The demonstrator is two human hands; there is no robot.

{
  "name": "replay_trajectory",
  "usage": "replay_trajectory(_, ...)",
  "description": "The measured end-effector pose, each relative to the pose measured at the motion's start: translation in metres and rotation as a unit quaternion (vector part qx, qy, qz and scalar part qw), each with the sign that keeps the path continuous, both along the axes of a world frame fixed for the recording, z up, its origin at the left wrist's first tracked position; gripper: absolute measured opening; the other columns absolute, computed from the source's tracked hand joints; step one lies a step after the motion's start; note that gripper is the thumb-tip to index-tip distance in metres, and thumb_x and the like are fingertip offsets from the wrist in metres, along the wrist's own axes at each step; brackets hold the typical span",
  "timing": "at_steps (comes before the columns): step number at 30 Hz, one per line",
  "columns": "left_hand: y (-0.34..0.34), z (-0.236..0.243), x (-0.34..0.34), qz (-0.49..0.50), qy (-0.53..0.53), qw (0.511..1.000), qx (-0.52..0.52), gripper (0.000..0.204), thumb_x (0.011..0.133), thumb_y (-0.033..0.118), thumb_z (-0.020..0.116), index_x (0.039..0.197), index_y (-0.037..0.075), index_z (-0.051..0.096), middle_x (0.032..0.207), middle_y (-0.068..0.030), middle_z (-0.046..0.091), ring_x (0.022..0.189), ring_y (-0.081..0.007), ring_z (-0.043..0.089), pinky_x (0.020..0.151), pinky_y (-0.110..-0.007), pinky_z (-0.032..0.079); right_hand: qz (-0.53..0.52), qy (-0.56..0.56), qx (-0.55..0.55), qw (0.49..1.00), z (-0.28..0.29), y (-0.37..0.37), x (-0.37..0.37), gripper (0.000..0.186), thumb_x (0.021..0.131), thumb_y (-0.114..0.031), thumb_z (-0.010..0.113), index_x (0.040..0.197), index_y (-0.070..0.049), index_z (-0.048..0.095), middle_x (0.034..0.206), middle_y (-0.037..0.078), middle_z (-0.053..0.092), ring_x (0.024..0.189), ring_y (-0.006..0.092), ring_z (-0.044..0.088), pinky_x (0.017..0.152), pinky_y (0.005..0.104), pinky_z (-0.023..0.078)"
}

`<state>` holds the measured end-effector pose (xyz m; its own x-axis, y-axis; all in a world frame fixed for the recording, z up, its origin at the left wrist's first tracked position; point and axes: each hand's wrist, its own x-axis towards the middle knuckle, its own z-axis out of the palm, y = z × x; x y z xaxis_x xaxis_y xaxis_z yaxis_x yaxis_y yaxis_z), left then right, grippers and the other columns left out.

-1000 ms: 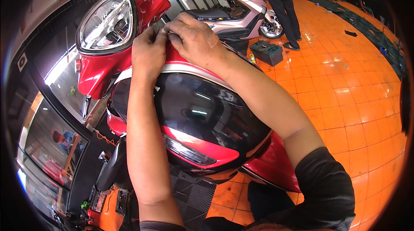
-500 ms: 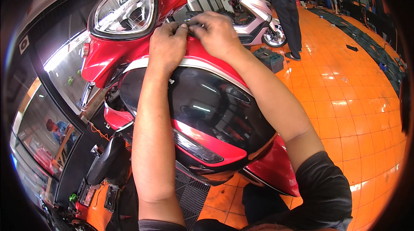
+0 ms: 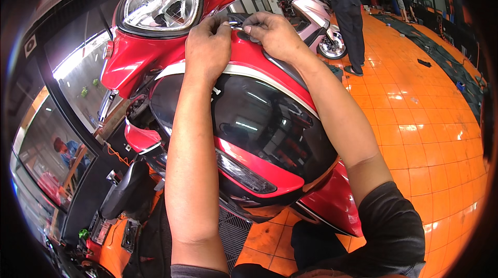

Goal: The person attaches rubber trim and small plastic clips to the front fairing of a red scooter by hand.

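Observation:
My left hand (image 3: 207,49) is closed, fingertips curled at the upper edge of the red front panel (image 3: 246,53) of a scooter, right of its large clear headlight (image 3: 158,3). My right hand (image 3: 277,39) sits just to its right, thumb and forefinger pinched on the same edge. A small silvery piece (image 3: 236,25) shows between the fingertips of both hands; I cannot make out what it is or exactly what each grips. Below my wrists, the scooter's glossy black panel (image 3: 264,125) with a white trim band and red stripe lies between my forearms.
A pale pink scooter (image 3: 307,10) stands behind, with a person in black (image 3: 350,29) beside it. Another person (image 3: 402,8) bends far back by a dark mat. At left are a black seat (image 3: 122,195) and a seated person (image 3: 70,153) seen through glass. Orange tiles (image 3: 410,138) cover the floor.
The scooter and hands appear higher and farther right as my view shifts. My hands are slightly farther apart, with the small silvery piece now showing between my fingertips.

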<state>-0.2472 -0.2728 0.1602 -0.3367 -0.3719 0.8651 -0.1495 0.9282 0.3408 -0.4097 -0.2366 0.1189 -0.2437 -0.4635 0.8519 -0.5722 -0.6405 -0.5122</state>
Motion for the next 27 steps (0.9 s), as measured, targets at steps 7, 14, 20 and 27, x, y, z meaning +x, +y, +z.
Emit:
replay_trajectory(7,-0.0021,0.0003,0.0016,0.020,-0.014,1.000,0.003,0.035,0.093,0.020,0.057,0.113,-0.006,0.066,0.096,-0.0114,0.070,0.090,-0.0153,0.060,0.085,-0.029,0.046,-0.161,0.169,-0.090,0.968,-0.0018,-0.0090,-0.0069,0.023,0.090,-0.017,0.064,0.101,0.004,0.066,0.095,0.016,0.064,0.082,0.0253,0.064,0.076,0.0358,0.050)
replay_trajectory(14,-0.0040,-0.0006,-0.0015,0.018,0.006,1.000,0.010,0.036,0.088,0.026,0.056,0.104,-0.002,0.071,0.098,-0.0248,0.070,0.099,-0.0386,0.066,0.091,-0.041,0.049,-0.155,0.170,-0.051,0.972,0.0010,-0.0029,-0.0072,0.024,0.089,-0.018,0.064,0.100,0.004,0.065,0.092,0.017,0.065,0.082,0.0264,0.064,0.077,0.0362,0.049)
replay_trajectory(20,-0.0049,-0.0003,0.0006,0.026,0.003,1.000,0.002,0.035,0.088,0.027,0.057,0.104,-0.001,0.072,0.097,-0.0240,0.070,0.098,-0.0381,0.067,0.090,-0.041,0.050,-0.140,0.165,-0.048,0.975,0.0012,-0.0065,-0.0059,0.024,0.089,-0.017,0.064,0.099,0.005,0.064,0.085,0.016,0.065,0.077,0.0209,0.062,0.072,0.0334,0.049)
replay_trajectory(27,-0.0020,0.0000,-0.0005,0.023,0.001,1.000,0.018,0.036,0.088,0.028,0.058,0.104,-0.001,0.071,0.096,-0.0240,0.070,0.096,-0.0373,0.068,0.089,-0.041,0.050,-0.138,0.168,-0.036,0.975,0.0029,-0.0053,-0.0066,0.023,0.089,-0.017,0.064,0.100,0.004,0.064,0.088,0.015,0.065,0.078,0.0200,0.062,0.073,0.0329,0.050)
